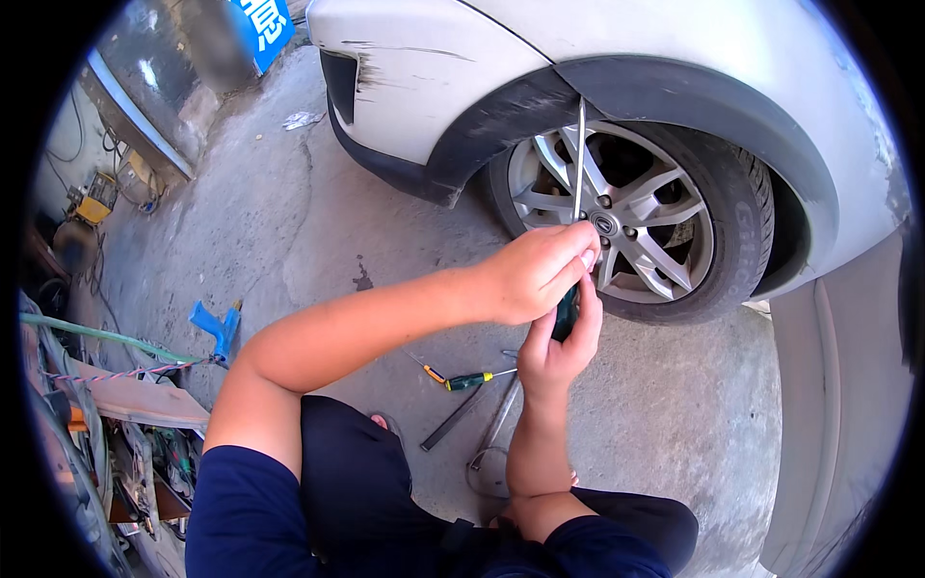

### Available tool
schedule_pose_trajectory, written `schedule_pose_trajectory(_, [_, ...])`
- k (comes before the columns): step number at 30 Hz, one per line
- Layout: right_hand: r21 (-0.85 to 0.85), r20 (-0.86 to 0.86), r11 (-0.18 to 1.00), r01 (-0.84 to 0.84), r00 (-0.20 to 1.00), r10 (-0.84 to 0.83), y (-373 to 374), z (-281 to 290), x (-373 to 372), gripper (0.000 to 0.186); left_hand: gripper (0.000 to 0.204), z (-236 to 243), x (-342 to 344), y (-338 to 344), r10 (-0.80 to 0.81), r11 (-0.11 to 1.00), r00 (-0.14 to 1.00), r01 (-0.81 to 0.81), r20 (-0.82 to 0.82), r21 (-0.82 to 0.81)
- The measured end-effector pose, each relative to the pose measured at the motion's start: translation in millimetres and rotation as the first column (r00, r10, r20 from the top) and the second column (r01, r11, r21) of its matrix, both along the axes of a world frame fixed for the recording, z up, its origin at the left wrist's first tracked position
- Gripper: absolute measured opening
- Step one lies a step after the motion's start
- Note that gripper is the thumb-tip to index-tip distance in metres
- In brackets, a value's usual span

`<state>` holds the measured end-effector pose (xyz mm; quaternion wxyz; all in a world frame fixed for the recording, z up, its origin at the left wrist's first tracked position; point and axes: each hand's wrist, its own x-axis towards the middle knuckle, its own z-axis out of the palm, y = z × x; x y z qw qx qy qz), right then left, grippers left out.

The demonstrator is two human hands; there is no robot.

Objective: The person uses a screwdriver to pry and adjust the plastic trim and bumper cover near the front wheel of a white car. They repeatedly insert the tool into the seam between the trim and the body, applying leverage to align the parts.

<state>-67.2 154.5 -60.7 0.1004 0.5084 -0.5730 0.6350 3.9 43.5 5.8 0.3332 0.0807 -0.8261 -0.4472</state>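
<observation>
I hold a long screwdriver (580, 164) upright in front of the car's wheel. Its bare shaft reaches up to the black wheel arch trim (525, 120), where the tip meets the trim's lower edge near a seam. My left hand (541, 270) is closed around the lower shaft, just above the handle. Below it, my right hand (564, 337) is wrapped around the dark green handle, which shows partly between the fingers. Behind the shaft stands the silver alloy wheel (665, 207) with its black tyre. The trim and the white bumper (405, 77) have scrapes.
On the concrete floor lie a green-and-yellow screwdriver (467, 382), a small orange-handled tool (434, 374), a dark flat bar (450, 419) and a metal rod (498, 421). A blue air gun (220, 328) is at the left, beside a cluttered heap of hoses and tools (125, 443).
</observation>
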Motion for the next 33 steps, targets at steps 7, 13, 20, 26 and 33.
schedule_pose_trajectory(7, [0.068, -0.078, 0.985, 0.159, 0.985, -0.153, -4, 3, 57, 0.055, 0.013, 9, 13, -25, -0.241, 0.936, 0.969, 0.246, -0.051, 0.253])
schedule_pose_trajectory(13, [-0.109, -0.203, 0.991, 0.073, 0.975, -0.094, -1, 19, 45, 0.046, 0.019, 24, 21, -30, -0.253, 0.879, 0.949, 0.306, -0.187, 0.364])
schedule_pose_trajectory(20, [-0.308, -0.130, 0.951, 0.026, 0.989, -0.069, 18, 140, 3, 0.030, 0.050, 27, 40, -50, 0.515, 0.756, 0.762, -0.619, -0.392, -0.212])
schedule_pose_trajectory(26, [-0.306, -0.255, 0.942, -0.139, 0.965, 0.060, -3, 221, -16, 0.021, 0.075, 36, 21, -70, 0.591, 0.485, 0.695, -0.711, -0.408, -0.509])
schedule_pose_trajectory(33, [-0.310, -0.109, 0.951, 0.016, 0.993, -0.053, -13, 244, -13, 0.019, 0.085, 37, 3, -80, 0.660, 0.345, 0.598, -0.779, -0.454, -0.524])
